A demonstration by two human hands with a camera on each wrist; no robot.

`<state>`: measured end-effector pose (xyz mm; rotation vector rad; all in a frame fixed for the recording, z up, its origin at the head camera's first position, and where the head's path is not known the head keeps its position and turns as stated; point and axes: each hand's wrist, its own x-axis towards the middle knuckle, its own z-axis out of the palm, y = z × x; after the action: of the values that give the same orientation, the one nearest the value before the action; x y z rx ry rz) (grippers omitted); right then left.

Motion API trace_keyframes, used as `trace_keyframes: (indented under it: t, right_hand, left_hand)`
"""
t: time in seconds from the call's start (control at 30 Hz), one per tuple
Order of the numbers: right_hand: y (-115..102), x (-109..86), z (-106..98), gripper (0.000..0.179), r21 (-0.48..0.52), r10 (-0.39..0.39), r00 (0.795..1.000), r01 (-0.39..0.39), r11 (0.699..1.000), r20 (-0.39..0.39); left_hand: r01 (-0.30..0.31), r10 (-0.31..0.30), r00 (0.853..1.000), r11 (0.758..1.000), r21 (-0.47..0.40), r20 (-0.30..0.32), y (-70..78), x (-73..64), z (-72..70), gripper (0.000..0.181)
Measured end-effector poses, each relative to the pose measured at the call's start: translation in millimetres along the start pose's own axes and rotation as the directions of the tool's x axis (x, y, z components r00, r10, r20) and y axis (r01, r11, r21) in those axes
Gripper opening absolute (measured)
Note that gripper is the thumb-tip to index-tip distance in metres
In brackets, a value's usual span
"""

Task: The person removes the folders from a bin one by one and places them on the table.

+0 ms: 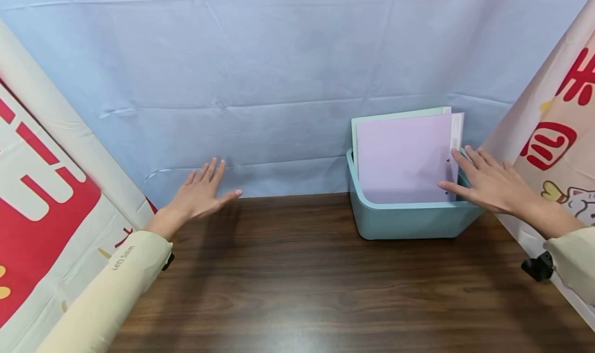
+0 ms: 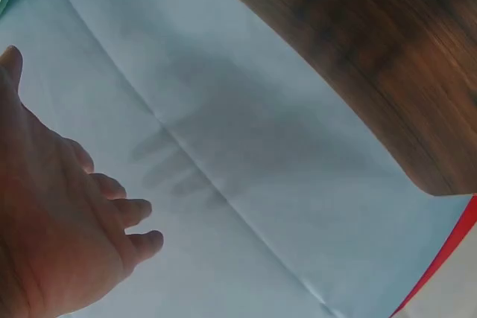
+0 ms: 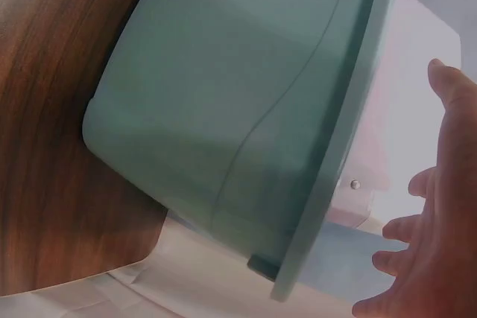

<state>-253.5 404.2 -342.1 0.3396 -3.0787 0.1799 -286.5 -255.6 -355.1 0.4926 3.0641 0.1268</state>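
Note:
A blue-green plastic bin [image 1: 409,223] stands at the back right of the table. Inside it, a purple folder [image 1: 403,156] leans upright in front of a pale green folder [image 1: 395,116]. My right hand [image 1: 495,185] hovers over the bin's right end with its fingers spread, close to the purple folder's right edge; whether it touches the folder I cannot tell. In the right wrist view that hand [image 3: 440,214] is beside the bin's rim, holding nothing. My left hand [image 1: 197,193] is stretched out over the table's back left, fingers spread, with nothing in it.
A dark wood-grain table [image 1: 297,286] lies below both hands. Pale blue cloth [image 1: 279,84] hangs along its back edge. Printed cloths with red figures flank it, one on the left [image 1: 51,187] and one on the right [image 1: 548,151].

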Motion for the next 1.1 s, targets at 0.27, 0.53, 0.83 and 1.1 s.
trace_keyframes:
  t: [0.27, 0.53, 0.83, 1.1]
  right_hand:
    - [12, -0.8, 3, 0.103, 0.011, 0.008, 1.0, -0.008, 1.0, 0.016]
    - [25, 1.3, 5, 0.1, 0.045, 0.015, 0.999, -0.017, 0.999, 0.034]
    - [38, 5.7, 9, 0.103, 0.062, 0.036, 0.997, -0.04, 0.997, 0.061]
    - [45, 10.7, 14, 0.102, 0.116, 0.038, 0.995, -0.048, 0.992, 0.088]
  left_hand:
    - [-0.033, 0.032, 0.999, 0.999, -0.013, -0.024, 10.0, 5.0, 4.2, 0.105]
    - [-0.061, 0.06, 0.998, 0.998, -0.028, -0.032, 17.6, 11.8, 9.1, 0.104]
    - [-0.097, 0.095, 0.994, 0.994, -0.049, -0.052, 31.7, 19.8, 13.8, 0.103]
    - [-0.105, 0.102, 0.993, 0.992, -0.072, -0.055, 40.5, 23.2, 19.5, 0.103]
